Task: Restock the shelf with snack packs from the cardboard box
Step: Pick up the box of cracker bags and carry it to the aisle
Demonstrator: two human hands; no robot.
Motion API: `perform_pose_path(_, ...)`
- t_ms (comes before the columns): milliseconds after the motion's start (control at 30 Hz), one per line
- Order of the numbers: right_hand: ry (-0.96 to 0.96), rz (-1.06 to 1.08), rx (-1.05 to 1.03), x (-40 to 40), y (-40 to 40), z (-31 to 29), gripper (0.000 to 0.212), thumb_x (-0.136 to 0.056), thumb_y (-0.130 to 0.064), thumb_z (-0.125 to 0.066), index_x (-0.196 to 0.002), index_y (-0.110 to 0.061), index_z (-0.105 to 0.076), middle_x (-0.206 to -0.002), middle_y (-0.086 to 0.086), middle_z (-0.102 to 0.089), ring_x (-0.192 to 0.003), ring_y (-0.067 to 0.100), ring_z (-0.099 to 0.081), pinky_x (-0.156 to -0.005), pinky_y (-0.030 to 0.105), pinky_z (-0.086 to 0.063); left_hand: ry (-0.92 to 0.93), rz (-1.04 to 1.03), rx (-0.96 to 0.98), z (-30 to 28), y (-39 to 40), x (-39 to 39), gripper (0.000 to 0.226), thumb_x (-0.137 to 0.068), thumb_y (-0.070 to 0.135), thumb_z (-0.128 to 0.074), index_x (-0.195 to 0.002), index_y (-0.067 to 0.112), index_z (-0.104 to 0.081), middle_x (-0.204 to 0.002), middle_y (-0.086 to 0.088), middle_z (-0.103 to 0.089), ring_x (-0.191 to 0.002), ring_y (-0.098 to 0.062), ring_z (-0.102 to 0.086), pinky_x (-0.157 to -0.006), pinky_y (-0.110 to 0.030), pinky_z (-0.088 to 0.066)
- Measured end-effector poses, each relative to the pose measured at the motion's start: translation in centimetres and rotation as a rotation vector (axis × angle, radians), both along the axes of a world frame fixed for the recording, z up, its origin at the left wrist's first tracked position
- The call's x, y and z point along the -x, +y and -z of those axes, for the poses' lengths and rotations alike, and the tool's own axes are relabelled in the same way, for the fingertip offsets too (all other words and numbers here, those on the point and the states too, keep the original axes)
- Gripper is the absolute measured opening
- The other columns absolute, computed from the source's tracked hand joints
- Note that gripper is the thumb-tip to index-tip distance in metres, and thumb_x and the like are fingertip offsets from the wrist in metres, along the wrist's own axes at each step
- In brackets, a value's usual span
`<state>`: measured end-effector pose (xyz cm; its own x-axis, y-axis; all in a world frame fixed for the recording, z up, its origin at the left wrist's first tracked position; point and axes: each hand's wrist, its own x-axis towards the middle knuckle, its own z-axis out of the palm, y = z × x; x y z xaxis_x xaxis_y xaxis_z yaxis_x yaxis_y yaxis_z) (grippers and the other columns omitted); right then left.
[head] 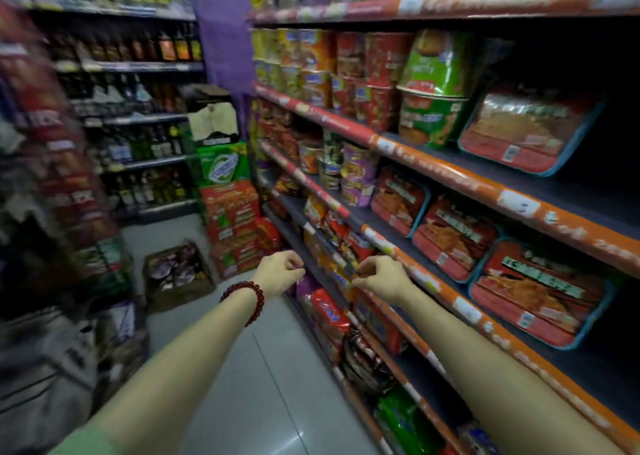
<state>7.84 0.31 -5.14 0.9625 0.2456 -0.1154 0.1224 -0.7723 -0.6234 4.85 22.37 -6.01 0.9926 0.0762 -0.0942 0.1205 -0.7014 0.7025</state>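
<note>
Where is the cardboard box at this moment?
The cardboard box stands open on the floor, left of the left hand, beside the stacked red cartons at the shelf's far end.

shelf (450, 174): red tray packs (453, 238), cup noodles (356, 174) | floor (242, 368): cardboard box (178, 274)

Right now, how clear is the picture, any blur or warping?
Head view: the left shelves are smeared by motion blur; hands and red noodle trays read fairly sharp; wide-angle lens bends the orange shelf edges; upper right recess is dark; floor tile shows slight glare.
</note>
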Motion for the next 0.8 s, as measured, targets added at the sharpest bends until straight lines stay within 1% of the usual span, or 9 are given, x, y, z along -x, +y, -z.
perform_pose_path(67, 0.029, -0.041, -0.004, -1.6, 2.9, 1.0, 0.038, -0.081, -0.025, -0.074, -0.112, -0.005, -0.065, -0.116, 0.010, -0.067, -0.107, 0.021, -0.062, -0.086, 0.025, -0.046, 0.008, -0.065, -0.006, 0.8, 3.0, -0.2, 0.023, -0.092, 0.026, -0.057, -0.111, 0.014, -0.062, -0.100, -0.002, -0.063, -0.087, -0.013, -0.055, -0.063, -0.016, -0.040)
perform_pose_path(133, 0.042, -0.099, 0.016, -3.2, 5.9, 1.7, 0.036, -0.080, -0.024, -0.074, -0.110, -0.006, -0.067, -0.114, 0.008, -0.068, -0.106, 0.020, -0.062, -0.085, 0.022, -0.044, 0.036, -0.135, -0.012, 1.7, 5.9, -0.5, 0.024, -0.093, 0.026, -0.055, -0.112, 0.014, -0.062, -0.099, 0.001, -0.061, -0.089, -0.013, -0.054, -0.073, -0.020, -0.041)
perform_pose_path(300, 0.091, -0.237, 0.031, -9.1, 13.2, 3.1, 0.034, -0.079, -0.025, -0.074, -0.109, -0.010, -0.067, -0.110, 0.006, -0.069, -0.104, 0.019, -0.062, -0.079, 0.021, -0.043, 0.094, -0.294, 0.003, 4.0, 12.2, -3.2, 0.026, -0.091, 0.031, -0.057, -0.111, 0.016, -0.062, -0.112, -0.004, -0.065, -0.096, -0.016, -0.058, -0.078, -0.025, -0.045)
perform_pose_path(400, 0.114, -0.316, -0.001, -13.8, 17.6, 3.5, 0.035, -0.079, -0.023, -0.075, -0.109, -0.008, -0.067, -0.110, 0.009, -0.069, -0.099, 0.018, -0.062, -0.076, 0.021, -0.043, 0.085, -0.380, -0.008, 4.1, 15.2, -5.9, 0.026, -0.092, 0.029, -0.057, -0.112, 0.014, -0.063, -0.111, -0.002, -0.063, -0.101, -0.016, -0.057, -0.080, -0.024, -0.043)
perform_pose_path(500, 0.116, -0.405, 0.011, -18.4, 21.6, 3.4, 0.036, -0.081, -0.026, -0.074, -0.111, -0.009, -0.066, -0.112, 0.008, -0.067, -0.102, 0.018, -0.060, -0.077, 0.021, -0.041, 0.070, -0.477, -0.003, 3.9, 17.8, -8.8, 0.025, -0.092, 0.025, -0.059, -0.112, 0.012, -0.064, -0.111, -0.004, -0.064, -0.098, -0.014, -0.056, -0.078, -0.023, -0.041)
perform_pose_path(633, 0.103, -0.494, 0.012, -23.5, 26.3, 3.3, 0.037, -0.080, -0.024, -0.075, -0.112, -0.007, -0.066, -0.115, 0.008, -0.067, -0.106, 0.018, -0.060, -0.079, 0.020, -0.041, 0.079, -0.607, 0.007, 4.0, 21.8, -11.6, 0.025, -0.090, 0.025, -0.062, -0.111, 0.012, -0.066, -0.116, -0.006, -0.066, -0.110, -0.021, -0.060, -0.091, -0.029, -0.047)
perform_pose_path(667, 0.099, -0.508, 0.004, -24.6, 27.5, 3.3, 0.036, -0.080, -0.023, -0.074, -0.112, -0.007, -0.067, -0.115, 0.007, -0.067, -0.106, 0.018, -0.060, -0.079, 0.020, -0.040, 0.081, -0.628, 0.004, 4.0, 22.9, -12.2, 0.025, -0.090, 0.025, -0.061, -0.111, 0.013, -0.066, -0.116, -0.006, -0.066, -0.110, -0.021, -0.060, -0.090, -0.028, -0.047)
perform_pose_path(767, 0.114, -0.560, 0.001, -27.4, 31.1, 3.7, 0.034, -0.081, -0.021, -0.073, -0.111, -0.007, -0.068, -0.114, 0.007, -0.067, -0.108, 0.019, -0.060, -0.082, 0.020, -0.041, 0.100, -0.682, -0.023, 4.1, 25.9, -13.8, 0.023, -0.090, 0.029, -0.060, -0.108, 0.015, -0.066, -0.111, -0.005, -0.067, -0.105, -0.020, -0.061, -0.080, -0.024, -0.043)
perform_pose_path(800, 0.123, -0.576, 0.004, -28.2, 32.3, 4.1, 0.033, -0.081, -0.021, -0.073, -0.110, -0.007, -0.068, -0.113, 0.007, -0.067, -0.108, 0.020, -0.061, -0.083, 0.021, -0.042, 0.101, -0.702, -0.023, 4.3, 27.0, -14.4, 0.024, -0.090, 0.028, -0.060, -0.108, 0.014, -0.066, -0.111, -0.006, -0.067, -0.104, -0.020, -0.062, -0.080, -0.024, -0.044)
